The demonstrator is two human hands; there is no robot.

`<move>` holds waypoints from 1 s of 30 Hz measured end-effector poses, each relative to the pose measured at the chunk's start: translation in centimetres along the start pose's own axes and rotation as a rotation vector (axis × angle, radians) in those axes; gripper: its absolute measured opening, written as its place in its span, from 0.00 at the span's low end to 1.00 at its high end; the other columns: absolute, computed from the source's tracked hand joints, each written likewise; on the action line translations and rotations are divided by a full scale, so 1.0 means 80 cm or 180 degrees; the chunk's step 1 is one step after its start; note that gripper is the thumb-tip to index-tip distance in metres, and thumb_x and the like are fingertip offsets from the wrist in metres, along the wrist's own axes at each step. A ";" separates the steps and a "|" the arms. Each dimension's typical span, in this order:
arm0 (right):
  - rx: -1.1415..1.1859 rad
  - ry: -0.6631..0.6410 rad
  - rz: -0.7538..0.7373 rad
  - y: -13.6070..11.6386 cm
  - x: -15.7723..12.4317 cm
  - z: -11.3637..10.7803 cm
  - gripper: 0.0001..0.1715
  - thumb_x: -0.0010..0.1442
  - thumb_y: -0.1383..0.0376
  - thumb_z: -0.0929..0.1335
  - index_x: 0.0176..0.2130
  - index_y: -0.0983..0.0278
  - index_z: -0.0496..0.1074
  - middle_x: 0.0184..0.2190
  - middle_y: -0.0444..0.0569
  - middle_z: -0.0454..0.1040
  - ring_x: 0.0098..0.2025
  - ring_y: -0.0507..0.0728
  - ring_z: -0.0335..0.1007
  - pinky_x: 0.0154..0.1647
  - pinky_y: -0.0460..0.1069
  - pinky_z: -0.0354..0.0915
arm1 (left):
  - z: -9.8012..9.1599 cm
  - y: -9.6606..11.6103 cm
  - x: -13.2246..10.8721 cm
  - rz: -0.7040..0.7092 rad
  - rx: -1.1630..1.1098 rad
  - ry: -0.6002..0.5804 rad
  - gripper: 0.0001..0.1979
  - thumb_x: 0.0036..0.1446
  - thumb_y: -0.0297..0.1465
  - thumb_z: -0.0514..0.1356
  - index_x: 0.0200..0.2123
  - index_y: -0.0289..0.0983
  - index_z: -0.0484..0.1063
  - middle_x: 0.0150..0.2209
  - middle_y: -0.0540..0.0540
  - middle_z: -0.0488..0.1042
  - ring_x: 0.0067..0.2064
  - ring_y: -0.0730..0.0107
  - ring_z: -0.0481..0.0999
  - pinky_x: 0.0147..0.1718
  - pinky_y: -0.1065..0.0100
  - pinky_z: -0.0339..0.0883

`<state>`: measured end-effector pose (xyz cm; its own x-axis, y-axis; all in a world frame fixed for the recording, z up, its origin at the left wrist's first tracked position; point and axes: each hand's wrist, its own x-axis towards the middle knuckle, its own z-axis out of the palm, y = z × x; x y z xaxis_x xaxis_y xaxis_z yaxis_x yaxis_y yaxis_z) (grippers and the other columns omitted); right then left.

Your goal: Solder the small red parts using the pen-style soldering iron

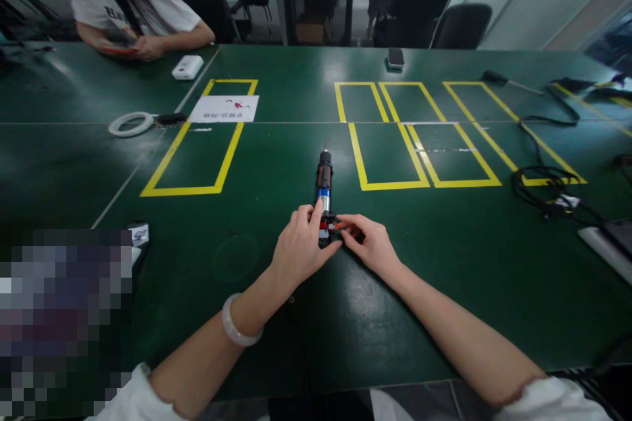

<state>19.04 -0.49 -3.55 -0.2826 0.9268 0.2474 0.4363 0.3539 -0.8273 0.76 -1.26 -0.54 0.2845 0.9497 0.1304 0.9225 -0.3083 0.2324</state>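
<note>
A slim black electric screwdriver (324,174) lies on the green table in front of me, its thin metal tip pointing away. Its body shows a brown section, a blue and silver section, and red and silver parts near the close end. My left hand (299,243) is closed round the near part from the left, with a finger along the top and the thumb at the near end. From the right, my right hand (368,243) pinches a small orange piece (340,226) at the tool's side. What exactly this piece is, I cannot make out.
Yellow tape outlines (390,185) mark the green table (276,158). A paper sign (224,108), a white cable coil (131,124) and a white box (187,67) are left. Black cables (543,187) lie right. Across the table sits a person (143,20).
</note>
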 end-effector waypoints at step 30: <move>0.0212 -0.0413 -0.0061 -0.001 -0.003 -0.007 0.14 0.62 0.72 0.63 0.47 0.62 0.70 0.33 0.45 0.72 0.33 0.52 0.70 0.34 0.46 0.64 | -0.065 -0.134 -0.018 -0.0702 0.1238 -0.0273 0.33 0.61 0.49 0.47 0.65 0.40 0.56 0.48 0.33 0.66 0.43 0.49 0.70 0.38 0.58 0.65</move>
<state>19.53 -0.68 -3.26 -0.4002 0.8944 0.1997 0.3734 0.3581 -0.8558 -10.89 0.35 1.79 0.0757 0.9965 0.0343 0.9882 -0.0704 -0.1359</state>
